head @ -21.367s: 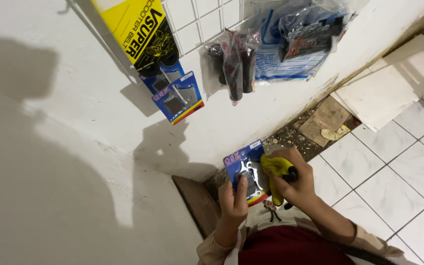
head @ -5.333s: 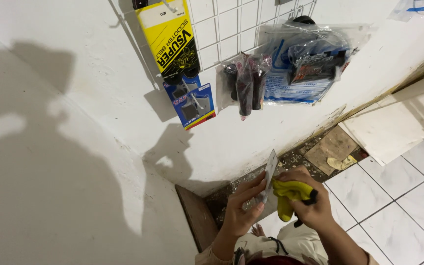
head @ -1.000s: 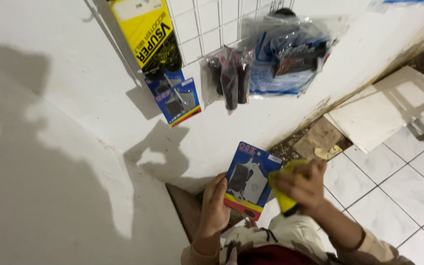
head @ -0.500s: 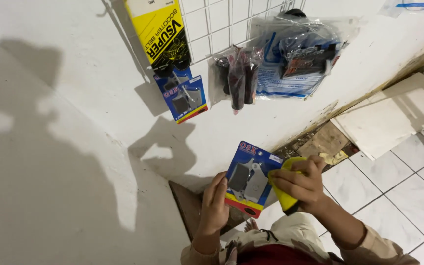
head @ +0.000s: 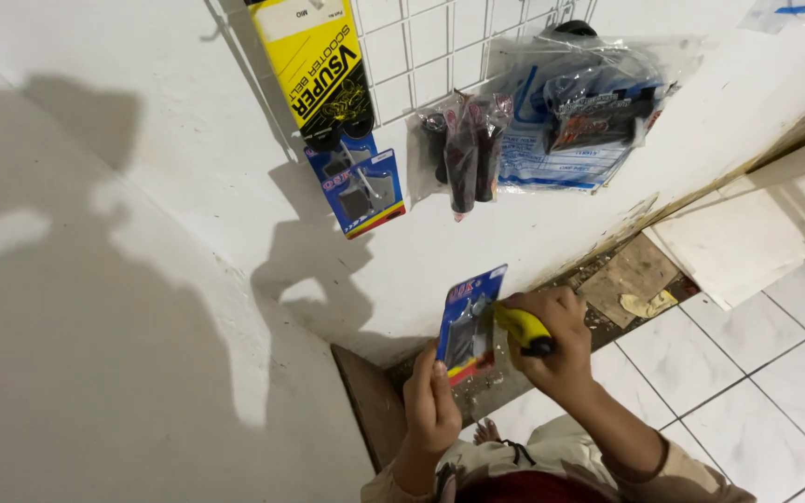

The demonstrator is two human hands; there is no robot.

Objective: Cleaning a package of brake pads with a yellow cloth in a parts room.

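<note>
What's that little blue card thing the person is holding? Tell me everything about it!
The blue card is a flat blister pack: blue cardboard with a red and yellow stripe along the bottom and a clear plastic bubble over dark grey parts. It stands nearly upright, tilted a little, in front of the white wall. The left hand pinches its lower edge, and the right hand, gripping a yellow tool, touches its right side. A similar pack hangs on the wire grid above.

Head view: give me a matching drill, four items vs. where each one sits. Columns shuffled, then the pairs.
Items:
1. blue blister card
2. yellow-handled tool
3. yellow belt package
4. loose tile slab

Places:
A. hanging on the wire grid
B. in the right hand
C. lying flat by the foot of the wall
D. pinched in the left hand

Pairs: 1-D, 2-B, 3-A, 4-C
</note>
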